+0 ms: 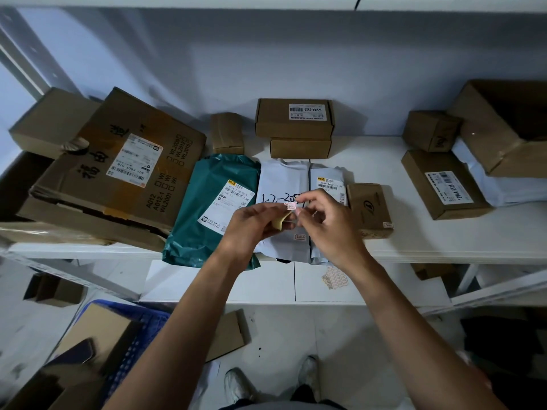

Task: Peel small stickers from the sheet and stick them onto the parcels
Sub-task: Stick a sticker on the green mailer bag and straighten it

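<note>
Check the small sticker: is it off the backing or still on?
Mostly off: the sticker stands above the curled backing strip in the left hand, pinched by the right hand. Full separation cannot be told.

The green mailer bag (204,208) is thin plastic film, crinkled, with a soft sheen. The pale grey mailer bag (281,179) beside it is the same film but duller. The large carton (88,184) is matt brown corrugated cardboard, banded with glossy brown tape (94,133). The sticker sheet (281,221) has a matt yellowish paper backing, and the small sticker (290,205) is paper. The shelf (444,241) is smooth and white.
</note>
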Motion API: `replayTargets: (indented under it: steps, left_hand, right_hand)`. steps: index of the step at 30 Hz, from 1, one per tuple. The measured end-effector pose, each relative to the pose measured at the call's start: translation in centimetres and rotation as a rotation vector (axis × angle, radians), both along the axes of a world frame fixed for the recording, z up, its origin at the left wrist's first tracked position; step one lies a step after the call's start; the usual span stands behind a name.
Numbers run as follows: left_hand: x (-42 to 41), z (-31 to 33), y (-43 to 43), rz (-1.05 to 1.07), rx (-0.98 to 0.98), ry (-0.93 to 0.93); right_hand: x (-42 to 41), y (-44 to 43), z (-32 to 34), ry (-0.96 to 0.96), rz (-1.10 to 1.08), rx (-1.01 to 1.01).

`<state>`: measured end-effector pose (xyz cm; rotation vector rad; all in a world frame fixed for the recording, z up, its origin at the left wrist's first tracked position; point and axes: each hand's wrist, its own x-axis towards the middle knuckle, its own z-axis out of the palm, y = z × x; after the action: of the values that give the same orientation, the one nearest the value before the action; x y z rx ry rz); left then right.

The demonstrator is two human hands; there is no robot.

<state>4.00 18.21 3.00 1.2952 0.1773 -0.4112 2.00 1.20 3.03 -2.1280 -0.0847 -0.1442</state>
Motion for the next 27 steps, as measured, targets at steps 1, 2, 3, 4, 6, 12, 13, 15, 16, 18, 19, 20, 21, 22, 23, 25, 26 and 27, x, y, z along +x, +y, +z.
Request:
replayTargets:
  steps: [1, 2, 3, 4, 6, 12, 13, 15, 16, 18, 19, 20, 21, 22, 23, 25, 26, 27]
  left_hand:
    - [-0.1, 0.0, -0.1, 0.016, 0.013, -0.018]
    - [-0.1, 0.1, -0.2, 0.032, 0.018, -0.035]
    - [-0.2, 0.2, -0.3, 0.045, 0.018, -0.052]
    - [-0.3, 0.2, -0.5, 0.058, 0.017, -0.069]
    - [-0.5, 0.2, -0.7, 0.089, 0.014, -0.089]
    - [-0.7, -0.1, -0.9, 0.116, -0.005, -0.057]
    - [-0.8, -0.2, -1.0, 0.112, -0.011, -0.049]
    - [-0.8, -0.3, -1.0, 0.107, -0.018, -0.04]
    - [-0.9, -0.4, -1.0, 0.103, -0.017, -0.039]
    - [-0.9, -0.5, -1.1, 0.095, -0.013, -0.039]
    - [-0.9, -0.6, -1.1, 0.093, -0.01, -0.04]
    - [-0.9, -0.6, -1.1, 0.089, -0.006, -0.043]
    - [-0.9, -0.6, -1.1, 0.083, -0.002, -0.049]
    - [-0.9, -0.6, -1.2, 0.077, 0.001, -0.057]
    - [-0.9, -0.6, -1.3, 0.071, 0.006, -0.064]
    - [-0.9, -0.6, -1.3, 0.06, 0.022, -0.074]
    - [-0.8, -0.5, -1.4, 0.051, 0.031, -0.077]
    - [-0.7, -0.5, -1.4, 0.043, 0.038, -0.08]
  right_hand:
    - [-0.1, 0.1, -0.1, 0.015, -0.01, 0.006]
    - [-0.1, 0.2, -0.3, 0.031, -0.024, 0.015]
    - [-0.1, 0.3, -0.4, 0.047, -0.04, 0.026]
    - [-0.2, 0.3, -0.5, 0.061, -0.052, 0.042]
    - [-0.2, 0.4, -0.5, 0.091, -0.063, 0.069]
    - [-0.6, 0.7, 0.2, 0.16, -0.055, 0.095]
    - [-0.7, 0.7, 0.2, 0.167, -0.054, 0.098]
    - [-0.8, 0.6, 0.1, 0.177, -0.051, 0.109]
    - [-0.9, 0.5, 0.0, 0.18, -0.046, 0.113]
    - [-0.9, 0.4, 0.0, 0.182, -0.04, 0.12]
    - [-1.0, 0.4, -0.1, 0.184, -0.041, 0.124]
    - [-1.0, 0.4, -0.1, 0.188, -0.043, 0.131]
    - [-1.0, 0.3, -0.1, 0.195, -0.049, 0.138]
    - [-1.0, 0.3, -0.1, 0.203, -0.056, 0.143]
    - [-1.0, 0.3, -0.1, 0.21, -0.062, 0.144]
    - [-0.9, 0.1, -0.2, 0.218, -0.067, 0.153]
    - [-0.9, 0.0, -0.3, 0.22, -0.067, 0.16]
    - [-0.8, -0.1, -0.4, 0.218, -0.066, 0.165]
